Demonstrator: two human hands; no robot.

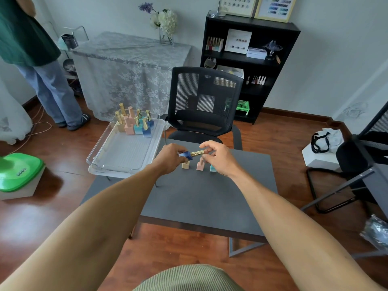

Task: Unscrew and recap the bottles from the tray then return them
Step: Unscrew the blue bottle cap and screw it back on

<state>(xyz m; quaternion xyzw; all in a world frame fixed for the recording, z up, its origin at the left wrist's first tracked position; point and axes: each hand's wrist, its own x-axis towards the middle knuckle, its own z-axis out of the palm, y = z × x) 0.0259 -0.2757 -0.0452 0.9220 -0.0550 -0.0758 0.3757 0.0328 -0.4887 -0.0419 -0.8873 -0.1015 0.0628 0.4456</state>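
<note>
My left hand (169, 157) grips a dark blue bottle (186, 155), tipped on its side above the grey table (201, 198). My right hand (218, 157) pinches the bottle's gold cap (197, 153). Below the hands stand three uncapped bottles: a beige one (186, 165), a pink one (200, 164) and a teal one (213, 168), partly hidden by my right hand. A clear plastic tray (126, 152) to the left holds several capped bottles (134, 122) at its far end.
A black mesh office chair (204, 106) faces the table's far side. A person (42, 66) in jeans stands at the far left by a cloth-covered table (130, 66). A black shelf (247, 64) lines the back wall. A green-lidded box (19, 173) sits on the floor at left.
</note>
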